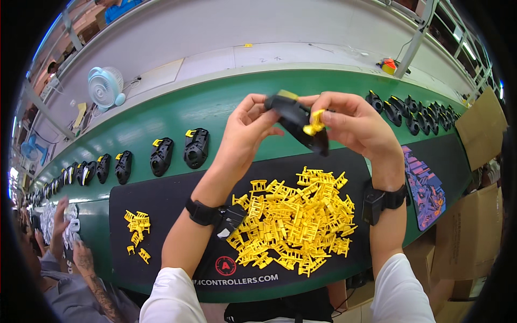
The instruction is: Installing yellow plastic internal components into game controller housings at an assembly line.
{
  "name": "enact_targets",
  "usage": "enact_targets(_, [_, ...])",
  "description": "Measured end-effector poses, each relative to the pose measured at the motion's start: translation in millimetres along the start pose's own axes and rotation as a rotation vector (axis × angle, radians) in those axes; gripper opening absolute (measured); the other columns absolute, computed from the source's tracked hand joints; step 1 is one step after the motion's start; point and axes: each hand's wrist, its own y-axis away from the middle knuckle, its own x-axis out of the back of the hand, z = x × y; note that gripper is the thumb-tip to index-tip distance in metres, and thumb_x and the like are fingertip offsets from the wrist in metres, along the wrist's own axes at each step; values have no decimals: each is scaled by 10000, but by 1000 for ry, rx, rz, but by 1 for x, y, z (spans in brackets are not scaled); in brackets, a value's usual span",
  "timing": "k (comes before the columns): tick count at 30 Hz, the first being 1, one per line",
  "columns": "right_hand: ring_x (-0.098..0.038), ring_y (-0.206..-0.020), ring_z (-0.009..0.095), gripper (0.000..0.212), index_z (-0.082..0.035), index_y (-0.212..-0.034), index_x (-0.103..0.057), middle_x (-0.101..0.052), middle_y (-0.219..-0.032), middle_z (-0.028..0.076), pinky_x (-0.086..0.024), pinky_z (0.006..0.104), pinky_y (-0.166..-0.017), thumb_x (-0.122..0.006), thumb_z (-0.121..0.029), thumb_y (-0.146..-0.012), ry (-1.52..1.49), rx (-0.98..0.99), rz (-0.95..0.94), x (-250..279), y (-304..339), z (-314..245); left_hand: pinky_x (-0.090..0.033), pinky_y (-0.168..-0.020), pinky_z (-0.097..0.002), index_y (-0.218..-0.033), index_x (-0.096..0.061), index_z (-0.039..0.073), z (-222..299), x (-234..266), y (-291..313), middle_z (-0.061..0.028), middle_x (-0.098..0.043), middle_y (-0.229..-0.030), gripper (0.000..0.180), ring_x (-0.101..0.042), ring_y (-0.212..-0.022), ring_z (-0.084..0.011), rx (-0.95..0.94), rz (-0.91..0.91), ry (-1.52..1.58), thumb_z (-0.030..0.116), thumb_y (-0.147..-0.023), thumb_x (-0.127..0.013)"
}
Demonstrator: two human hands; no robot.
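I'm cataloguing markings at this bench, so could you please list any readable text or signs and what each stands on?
Black mat: white lettering, readable but not copied here.
Black mat: red ring emblem around a letter, likewise not copied.
White ledge: dark handwritten marks, too small to read.
Held black shell: blurred, no text readable.

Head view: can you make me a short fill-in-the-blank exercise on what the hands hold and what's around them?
1. The left hand holds a shell whose main colour is ____.
2. The right hand holds a small piece coloured ____.
3. The dark mat lies on a table coloured ____.
4. The larger blue fan stands on the picture's ____ side.

Missing words: black; yellow; green; left.
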Motion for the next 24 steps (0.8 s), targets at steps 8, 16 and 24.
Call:
enact_targets(8, [-638,-870,90,202,-8,-1104,-701,-702,-977,32,-509,246,-812,-685,-149,-960,-9,241,426,-6,-8,-1,-582,-867,-508,-1230,-528,10,10,2,2,-131,-641,-1160,356,-659,-1060,-277,183,250,387,267,-988,-477])
enact_targets(16, [-666,-680,132,135,-6,-1006,-738,-739,-854,72,-520,262,-628,-687,-43,-886,973,281,653,-41,-9,-3,-605,-764,-494,-1462,-382,44,32,-8,12,-179,-511,-1386,581,-637,-1142,-296,110,-56,217,183,-916,-525])
enact_targets(24, [-678,-700,125,92,-25,-933,-747,-726,-806,66,-512,257,-589,-743,-39,-842,926,461,729,-46,-13,-1,-632,-763,-379,-1445,-312,5,40,-22,17,-145,-368,-1442,685,-593,-1103,-248,-91,-242,110,-2,-884,-704])
